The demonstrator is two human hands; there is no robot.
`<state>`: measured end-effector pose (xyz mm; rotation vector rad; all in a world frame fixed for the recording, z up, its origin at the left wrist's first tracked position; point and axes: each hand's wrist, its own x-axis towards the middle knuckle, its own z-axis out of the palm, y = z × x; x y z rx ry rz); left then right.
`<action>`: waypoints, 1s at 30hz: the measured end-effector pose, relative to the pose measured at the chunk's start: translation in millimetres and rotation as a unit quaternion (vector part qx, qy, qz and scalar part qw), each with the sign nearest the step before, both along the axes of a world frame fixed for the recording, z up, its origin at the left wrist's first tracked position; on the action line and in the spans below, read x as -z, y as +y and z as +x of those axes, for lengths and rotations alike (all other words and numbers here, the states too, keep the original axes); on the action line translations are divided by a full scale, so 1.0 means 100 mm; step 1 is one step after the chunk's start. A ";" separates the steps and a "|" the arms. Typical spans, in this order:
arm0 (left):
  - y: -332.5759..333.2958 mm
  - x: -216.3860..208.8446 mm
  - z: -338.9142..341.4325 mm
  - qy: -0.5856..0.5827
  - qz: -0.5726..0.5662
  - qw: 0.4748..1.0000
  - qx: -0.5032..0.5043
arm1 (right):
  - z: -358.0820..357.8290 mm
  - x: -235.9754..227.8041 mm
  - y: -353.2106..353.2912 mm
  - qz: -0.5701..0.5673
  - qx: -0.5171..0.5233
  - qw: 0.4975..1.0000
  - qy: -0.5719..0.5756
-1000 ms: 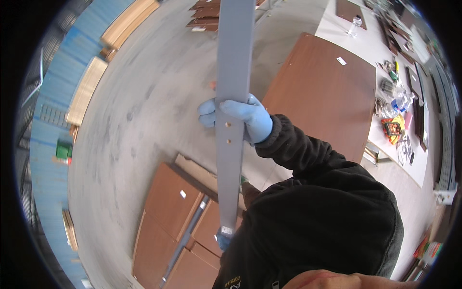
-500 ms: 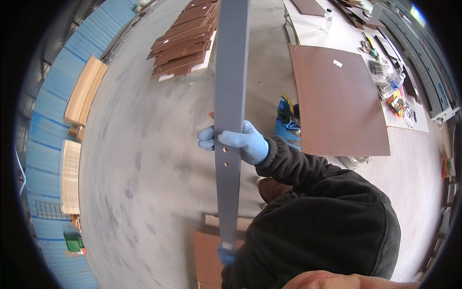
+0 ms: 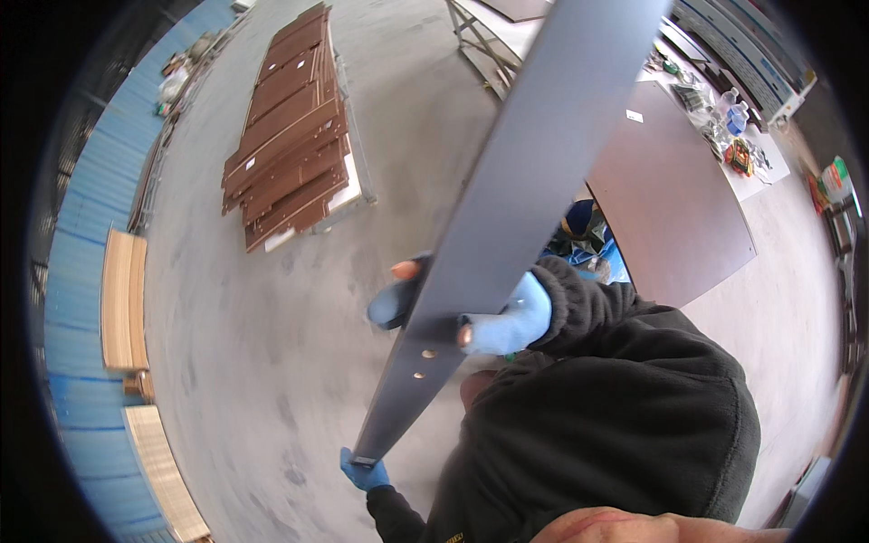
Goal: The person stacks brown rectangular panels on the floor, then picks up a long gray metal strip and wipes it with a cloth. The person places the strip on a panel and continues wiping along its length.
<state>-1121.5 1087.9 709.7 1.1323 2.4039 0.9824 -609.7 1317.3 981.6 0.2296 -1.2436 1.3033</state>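
Long flat grey board point(image 3: 543, 172) with small holes, held up in the air, well above the grey concrete floor point(image 3: 272, 344). Carrying step, likely. Right hand in blue glove point(image 3: 507, 321) clamped around the board's middle. Left hand in blue glove point(image 3: 364, 471) gripping the bottom end. Next, probably: steady, slow lowering, both hands tight.

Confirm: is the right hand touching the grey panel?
Touching. Head view shows the right hand wrapped round the grey panel, its thumb lying on the face.

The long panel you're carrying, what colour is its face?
Plain dark grey, the long panel shows best in the head view, with small drilled holes near its lower end.
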 end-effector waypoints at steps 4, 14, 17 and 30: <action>1.72 -0.28 -0.72 0.153 0.087 0.975 0.139 | -0.05 -0.10 0.41 -0.077 0.074 0.994 -0.033; 6.30 -1.87 -0.72 0.313 0.259 0.816 0.412 | -0.21 -0.17 1.35 -0.124 0.403 0.905 0.052; 7.46 -2.24 0.08 0.312 0.274 0.778 0.471 | -0.06 -0.04 1.59 -0.178 0.468 0.859 0.107; 10.95 -1.86 4.11 0.328 0.254 0.581 0.700 | 1.63 0.79 2.80 -0.319 0.566 0.712 0.266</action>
